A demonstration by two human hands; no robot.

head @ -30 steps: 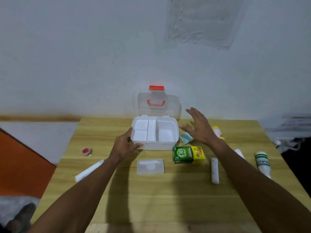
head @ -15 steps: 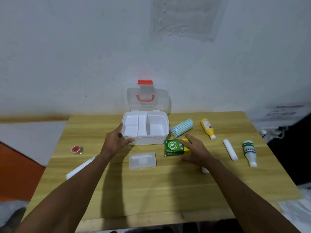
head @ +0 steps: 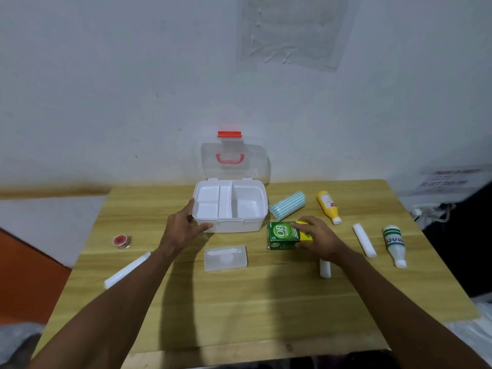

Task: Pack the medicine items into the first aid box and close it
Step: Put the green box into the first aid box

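Note:
The white first aid box stands open at the back middle of the wooden table, its clear lid with red handle upright against the wall. A white divider tray sits in its left half. My left hand grips the box's front left corner. My right hand is closed on the right end of a green and yellow medicine carton just right of the box. A blue striped roll, a yellow bottle, a white-green bottle and white rolls lie to the right.
A small clear case lies in front of the box. A red tape roll and a long white roll lie at the left. The wall stands right behind the box. The table's right edge is close to the white-green bottle.
My right hand came down from beside the box and closed on the green carton. My left hand stayed on the box's corner. The camera view shifted a little.

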